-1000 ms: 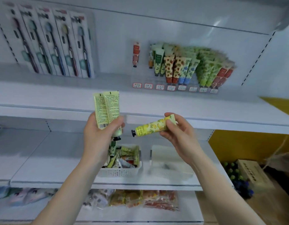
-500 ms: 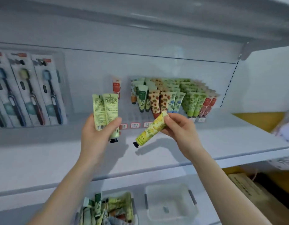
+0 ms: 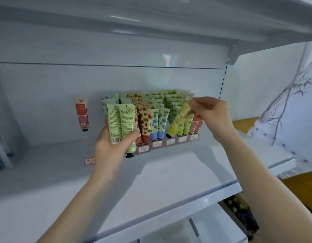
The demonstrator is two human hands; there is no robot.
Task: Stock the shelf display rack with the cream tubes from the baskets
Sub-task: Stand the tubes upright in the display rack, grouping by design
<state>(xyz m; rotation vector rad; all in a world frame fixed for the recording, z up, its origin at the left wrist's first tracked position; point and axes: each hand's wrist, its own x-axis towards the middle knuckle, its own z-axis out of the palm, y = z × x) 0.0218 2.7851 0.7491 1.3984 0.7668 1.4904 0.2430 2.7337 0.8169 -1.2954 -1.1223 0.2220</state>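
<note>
One yellow tube (image 3: 178, 120) steeply aslant, cap down-left.

The left hand (image 3: 111, 148) is held up, its fingers and thumb curled round two green tubes (image 3: 121, 123). The right hand (image 3: 211, 116) is a bit higher and further out, and it pinches the top end of a yellow tube (image 3: 178, 120) with its fingertips.
</note>
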